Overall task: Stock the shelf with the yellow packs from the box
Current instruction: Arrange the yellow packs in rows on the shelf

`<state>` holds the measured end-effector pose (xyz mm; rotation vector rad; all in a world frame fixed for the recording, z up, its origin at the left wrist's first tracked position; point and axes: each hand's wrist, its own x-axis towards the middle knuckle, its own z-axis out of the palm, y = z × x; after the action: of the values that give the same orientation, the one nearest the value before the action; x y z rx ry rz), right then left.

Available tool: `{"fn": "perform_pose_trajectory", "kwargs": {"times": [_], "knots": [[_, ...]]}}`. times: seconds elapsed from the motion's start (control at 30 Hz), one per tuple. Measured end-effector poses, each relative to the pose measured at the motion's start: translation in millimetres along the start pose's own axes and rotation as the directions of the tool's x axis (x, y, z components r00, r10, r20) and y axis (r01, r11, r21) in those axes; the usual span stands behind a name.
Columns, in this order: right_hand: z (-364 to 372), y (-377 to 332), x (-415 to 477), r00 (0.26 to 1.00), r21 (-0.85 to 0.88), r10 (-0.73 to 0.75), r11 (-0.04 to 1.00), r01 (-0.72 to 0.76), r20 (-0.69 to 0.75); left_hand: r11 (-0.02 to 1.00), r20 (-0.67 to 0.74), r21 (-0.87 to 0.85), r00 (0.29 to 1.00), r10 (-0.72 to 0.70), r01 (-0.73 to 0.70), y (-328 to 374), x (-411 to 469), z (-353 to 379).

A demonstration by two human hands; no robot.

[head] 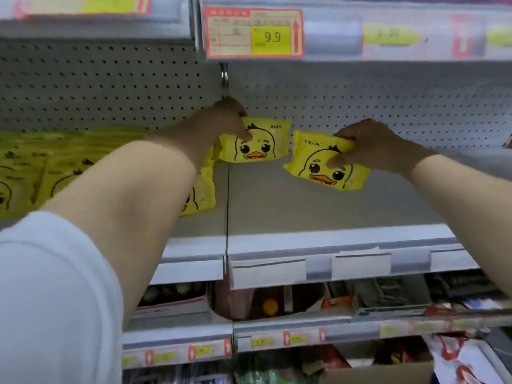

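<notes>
Head view: the left hand (227,117) pinches a yellow pack (260,142) by its left end, up in front of the pegboard above the shelf (332,206). The right hand (371,142) grips a second yellow pack (324,164), tilted, just beside the first. Both are soft, bright yellow pouches with a cartoon duck face and orange beak. More packs (41,167) stand at the shelf's left.

We find one view only, worn at the person's head; it faces forward into the shelf (332,206), level with its open bay and close, within reach; the left forearm (133,189) and right forearm (457,195) enter from the lower corners; the wide lens bows the rails.
</notes>
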<state>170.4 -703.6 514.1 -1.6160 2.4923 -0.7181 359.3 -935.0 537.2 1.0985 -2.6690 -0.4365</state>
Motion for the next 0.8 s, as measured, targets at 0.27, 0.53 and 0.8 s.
{"fn": "perform_pose_trajectory", "kwargs": {"times": [0.27,0.53,0.8], "knots": [[11.8,11.1,27.1,0.995,0.016,0.090,0.996,-0.089,-0.041,0.998,0.027,0.059,1.000,-0.002,0.001,-33.4,56.9,30.3],[29.8,7.8,45.2,0.990,0.095,0.129,0.988,-0.124,-0.052,0.995,-0.018,0.090,0.998,0.054,-0.052,-55.1,86.6,42.7],[33.9,3.1,57.1,0.994,0.080,0.098,0.992,-0.093,-0.056,0.959,-0.112,0.222,0.973,0.204,-0.175,-61.5,88.8,45.7]]}}
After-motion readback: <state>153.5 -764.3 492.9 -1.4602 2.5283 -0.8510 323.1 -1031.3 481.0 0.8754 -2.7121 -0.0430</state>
